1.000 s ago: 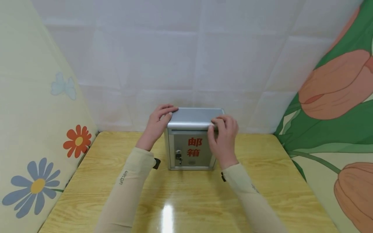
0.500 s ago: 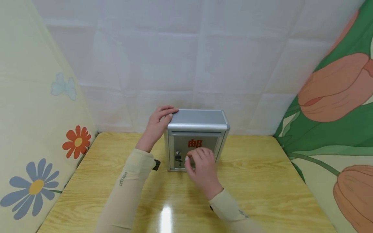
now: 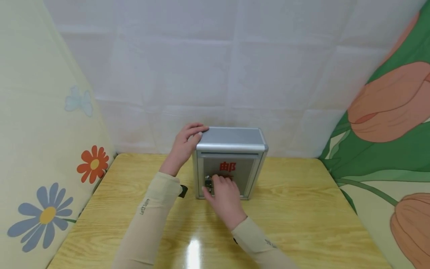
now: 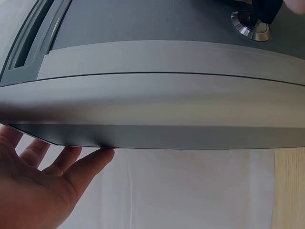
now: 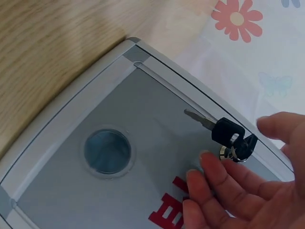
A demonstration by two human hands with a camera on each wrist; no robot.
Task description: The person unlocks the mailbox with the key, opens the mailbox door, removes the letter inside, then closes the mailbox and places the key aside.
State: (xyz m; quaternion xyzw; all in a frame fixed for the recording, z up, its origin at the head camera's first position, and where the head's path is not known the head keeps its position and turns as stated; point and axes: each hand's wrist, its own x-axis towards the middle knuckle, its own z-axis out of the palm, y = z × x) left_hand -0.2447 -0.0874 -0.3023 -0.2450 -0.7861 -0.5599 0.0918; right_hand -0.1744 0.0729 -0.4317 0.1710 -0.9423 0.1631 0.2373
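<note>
A silver-grey metal mailbox [image 3: 231, 138] stands upright on the table, with red characters on its front door. My left hand [image 3: 184, 145] rests on its upper left corner, the fingers [image 4: 93, 167] straight against the edge. My right hand [image 3: 226, 198] is at the door's left side, partly covering the red characters. In the right wrist view, a black-headed key [image 5: 226, 131] sits in the lock, and a second key with its blade sticking out hangs with it. The right thumb [image 5: 279, 125] and fingertips stand apart on either side of the keys.
The wood-grain table [image 3: 295, 209] surrounds the mailbox. White cloth [image 3: 268, 67] hangs behind it. Flower-printed panels [image 3: 33, 142] stand left and right. A round clear window [image 5: 107, 151] is set low in the door.
My right hand has left the mailbox's upper right corner and moved down and left to the lock and keys. My left hand has stayed on the upper left corner.
</note>
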